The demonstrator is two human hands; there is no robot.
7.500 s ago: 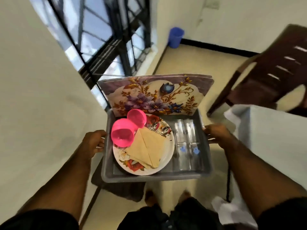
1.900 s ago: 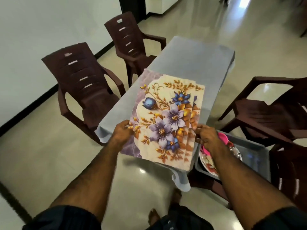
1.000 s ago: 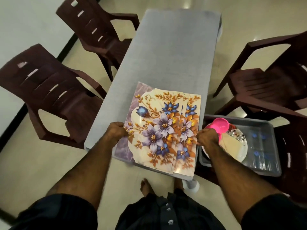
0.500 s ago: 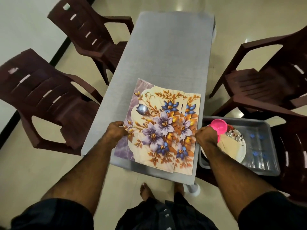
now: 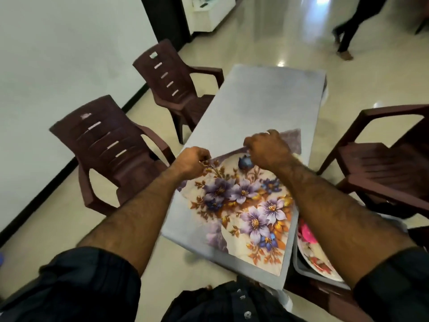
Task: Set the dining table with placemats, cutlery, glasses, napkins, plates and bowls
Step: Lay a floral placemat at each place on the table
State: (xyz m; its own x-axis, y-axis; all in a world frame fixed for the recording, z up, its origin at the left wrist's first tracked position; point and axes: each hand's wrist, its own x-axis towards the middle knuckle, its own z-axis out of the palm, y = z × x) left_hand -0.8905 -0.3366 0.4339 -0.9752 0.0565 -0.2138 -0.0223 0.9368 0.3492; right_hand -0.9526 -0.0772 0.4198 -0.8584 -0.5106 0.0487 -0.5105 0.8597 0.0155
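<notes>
standing at the near end of the table (image 5: 262, 101), the person works over its grey top, likely because the 4 chairs along the sides mark where settings go. the floral placemats (image 5: 246, 205) lie stacked at that near end, handy for dealing out 1 at a time. beside the table's right edge sits the grey tray (image 5: 301, 268) with a plate and something pink, parked within reach. the right hand (image 5: 267, 149) grips the stack's far edge, curled on a lifted mat; the left hand (image 5: 191, 162) pinches the same edge, seemingly peeling 1 mat free.
</notes>
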